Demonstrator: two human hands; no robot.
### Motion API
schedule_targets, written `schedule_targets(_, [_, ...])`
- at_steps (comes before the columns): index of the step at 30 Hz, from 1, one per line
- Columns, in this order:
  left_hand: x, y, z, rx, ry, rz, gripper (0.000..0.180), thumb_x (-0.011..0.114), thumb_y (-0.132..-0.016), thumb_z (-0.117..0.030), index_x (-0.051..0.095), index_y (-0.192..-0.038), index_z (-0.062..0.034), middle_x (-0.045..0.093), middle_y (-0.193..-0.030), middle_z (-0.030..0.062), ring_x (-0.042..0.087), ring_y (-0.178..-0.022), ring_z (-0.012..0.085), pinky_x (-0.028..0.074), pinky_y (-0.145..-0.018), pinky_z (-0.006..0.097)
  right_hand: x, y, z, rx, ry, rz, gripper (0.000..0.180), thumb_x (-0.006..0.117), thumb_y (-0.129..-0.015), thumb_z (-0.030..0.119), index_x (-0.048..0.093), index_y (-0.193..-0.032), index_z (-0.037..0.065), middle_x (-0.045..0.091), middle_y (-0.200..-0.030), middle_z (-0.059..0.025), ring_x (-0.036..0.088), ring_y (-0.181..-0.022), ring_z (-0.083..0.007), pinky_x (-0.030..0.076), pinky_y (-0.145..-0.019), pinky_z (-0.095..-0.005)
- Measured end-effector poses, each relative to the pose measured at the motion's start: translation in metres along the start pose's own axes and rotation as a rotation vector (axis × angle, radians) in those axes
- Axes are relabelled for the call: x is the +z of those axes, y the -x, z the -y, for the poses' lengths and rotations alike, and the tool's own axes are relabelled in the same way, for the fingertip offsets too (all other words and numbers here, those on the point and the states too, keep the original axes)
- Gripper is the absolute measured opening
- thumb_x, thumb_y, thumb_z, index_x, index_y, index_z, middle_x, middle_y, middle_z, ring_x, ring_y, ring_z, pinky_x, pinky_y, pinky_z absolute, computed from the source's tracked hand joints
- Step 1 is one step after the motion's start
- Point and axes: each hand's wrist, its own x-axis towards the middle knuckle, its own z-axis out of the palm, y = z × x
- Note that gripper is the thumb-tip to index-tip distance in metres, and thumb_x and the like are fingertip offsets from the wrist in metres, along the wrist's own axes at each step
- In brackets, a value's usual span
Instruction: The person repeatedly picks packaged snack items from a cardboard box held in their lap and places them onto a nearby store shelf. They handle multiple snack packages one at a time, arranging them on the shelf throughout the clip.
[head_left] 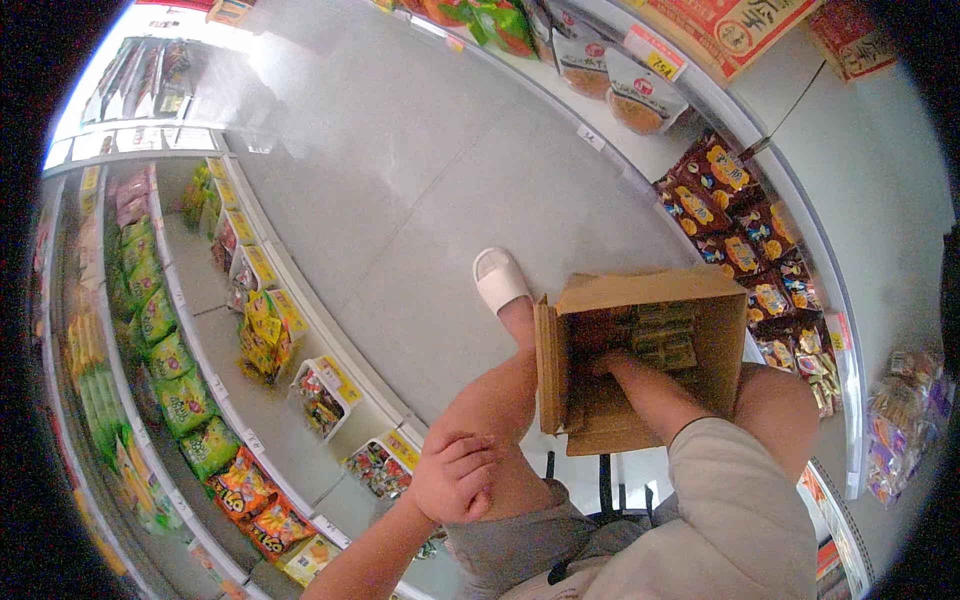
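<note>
An opened brown cardboard box (645,290) stands tilted toward me between my legs, its flaps folded out. Inside, several small greenish-yellow packets (665,335) lie stacked against one side. My right forearm reaches into the box, and my right hand (597,366) is in its shadowed interior beside the packets; the fingers are too dark to make out. Over my left leg, near the knee, my left hand (458,477) rests with its fingers curled in and nothing visible in them.
Shelves with green snack bags (165,355) and orange snack bags (265,510) run along the left. White bins of small packets (320,400) hang at the shelf front. On the right, a lower shelf holds brown snack packs (740,250). Grey tiled floor (400,150) lies between.
</note>
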Motion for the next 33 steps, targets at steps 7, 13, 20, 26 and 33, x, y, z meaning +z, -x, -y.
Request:
schedule_targets(7, [0.000, -0.001, -0.001, -0.007, 0.003, 0.008, 0.038, 0.069, -0.071, -0.026, 0.075, -0.102, -0.0045, 0.078, -0.115, 0.0107, 0.072, -0.117, 0.0308, 0.054, -0.105, 0.051, 0.002, 0.002, -0.004, 0.034, 0.007, -0.027, 0.045, 0.064, -0.100, 0.037, 0.077, -0.130, 0.006, 0.072, -0.139, -0.0212, 0.070, -0.125, -0.0398, 0.055, -0.105, -0.0525])
schedule_targets(13, [0.006, 0.001, -0.003, 0.011, 0.015, 0.027, 0.041, 0.070, -0.068, -0.032, 0.072, -0.097, -0.0035, 0.077, -0.117, 0.0167, 0.069, -0.114, 0.0414, 0.051, -0.106, 0.061, -0.016, 0.006, 0.004, 0.069, 0.049, -0.077, 0.046, 0.064, -0.101, 0.039, 0.077, -0.130, 0.005, 0.073, -0.138, -0.0218, 0.070, -0.125, -0.0399, 0.055, -0.105, -0.0524])
schedule_targets(20, [0.012, -0.013, -0.017, 0.107, -0.077, -0.070, 0.032, 0.069, -0.072, -0.024, 0.073, -0.097, -0.0046, 0.078, -0.111, 0.0121, 0.071, -0.109, 0.0322, 0.054, -0.103, 0.052, -0.044, 0.030, 0.028, 0.054, 0.120, -0.172, 0.048, 0.064, -0.102, 0.041, 0.077, -0.130, 0.004, 0.073, -0.137, -0.0225, 0.070, -0.124, -0.0399, 0.055, -0.104, -0.0524])
schedule_targets(26, [0.020, -0.036, -0.030, 0.164, -0.096, -0.150, 0.026, 0.069, -0.074, -0.022, 0.074, -0.095, -0.0069, 0.079, -0.107, 0.0100, 0.072, -0.105, 0.0314, 0.053, -0.103, 0.052, -0.036, 0.073, 0.035, -0.060, 0.033, -0.373, 0.050, 0.063, -0.102, 0.043, 0.077, -0.129, 0.004, 0.073, -0.137, -0.0231, 0.070, -0.124, -0.0400, 0.055, -0.104, -0.0524])
schedule_targets(33, [0.046, -0.020, -0.022, 0.090, -0.116, -0.248, 0.018, 0.067, -0.077, -0.020, 0.073, -0.090, -0.0095, 0.078, -0.098, 0.0112, 0.073, -0.103, 0.0333, 0.055, -0.099, 0.051, -0.061, 0.227, 0.074, -0.280, -0.084, -0.606, 0.058, 0.066, -0.105, 0.044, 0.067, -0.142, 0.001, 0.070, -0.140, -0.0261, 0.069, -0.125, -0.0422, 0.054, -0.108, -0.0492])
